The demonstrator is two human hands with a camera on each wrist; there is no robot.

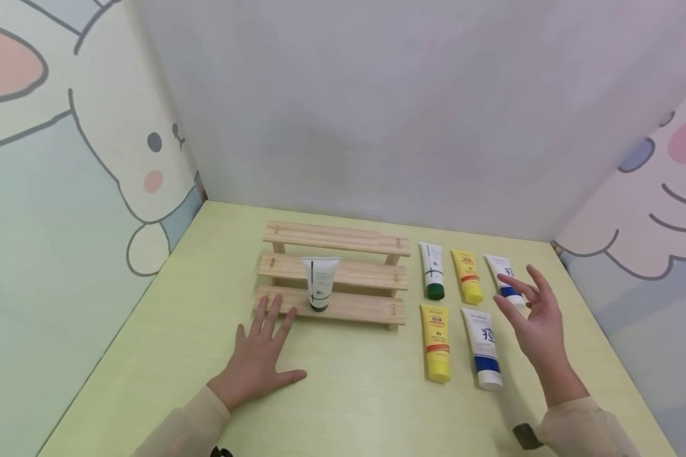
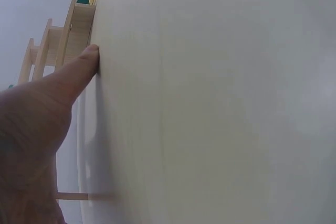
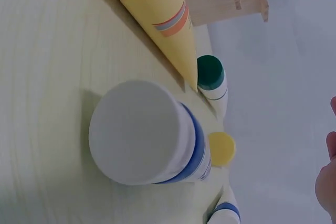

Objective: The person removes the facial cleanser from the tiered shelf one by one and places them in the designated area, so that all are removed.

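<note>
My left hand (image 1: 260, 358) has its fingers spread, with the fingertips at the front edge of a stepped wooden rack (image 1: 343, 273). On the rack's lowest step a white tube with a dark green cap (image 1: 321, 282) stands upright, cap down. To the right, my right hand (image 1: 537, 327) is raised beside a white-and-blue tube (image 1: 483, 346), thumb and fingers apart and nothing between them. It partly covers another white-and-blue tube (image 1: 500, 270) behind. In the right wrist view, the nearer tube's white cap (image 3: 136, 132) looms close, with fingertips (image 3: 328, 145) at the right edge.
Lying right of the rack are a white tube with a green cap (image 1: 432, 270), a yellow tube (image 1: 467, 276) and a nearer yellow tube (image 1: 436, 343). A pale wall (image 1: 371, 114) closes off the back of the table (image 1: 343, 393); cartoon-printed panels (image 1: 91, 209) flank both sides.
</note>
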